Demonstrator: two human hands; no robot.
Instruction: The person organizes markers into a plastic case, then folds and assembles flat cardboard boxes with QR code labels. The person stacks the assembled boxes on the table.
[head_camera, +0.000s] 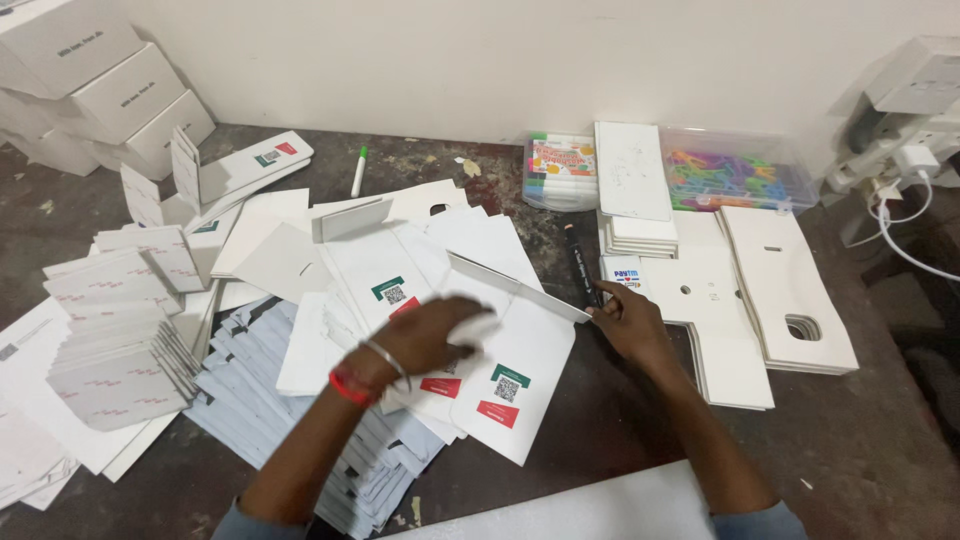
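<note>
Closest to the camera there's a pale sheet (590, 505) at the bottom edge, and a fanned heap of bluish-white printed sheets (250, 390) spilling over the dark table (860, 440).

Just past that, the hands. The left hand (425, 335), with a red band and a metal bangle at the wrist, lies palm down on a white die-cut card (515, 375), the one with the green and red label patches and a small square code. It's a bit motion-blurred, fingers loosely curled over the card, pressing rather than gripping as far as I can see. The right hand (628, 322) pinches the card's raised right flap at its corner, fingers narrow, right next to a black marker (580, 265) lying on the table.

The card sits centre table on top of more of the same flat blanks. My guess is it's light, thin board: stiff enough to hold a fold, easy to crease or dent if squeezed mid-panel, and slick enough to slide on the pile under it. Best held by the flap edges and along the score lines, with one palm flat to pin it.

Left of that, stacks of folded white sleeves (120, 340). Right, more flat blanks with cut-outs (790, 290).

Further back: a green-capped pen (359, 170), a clear marker box (562, 172), a clear tub of coloured clips (735, 175), white boxes (110, 90) stacked in the left corner, and chargers with cables (900, 170) by the wall.
</note>
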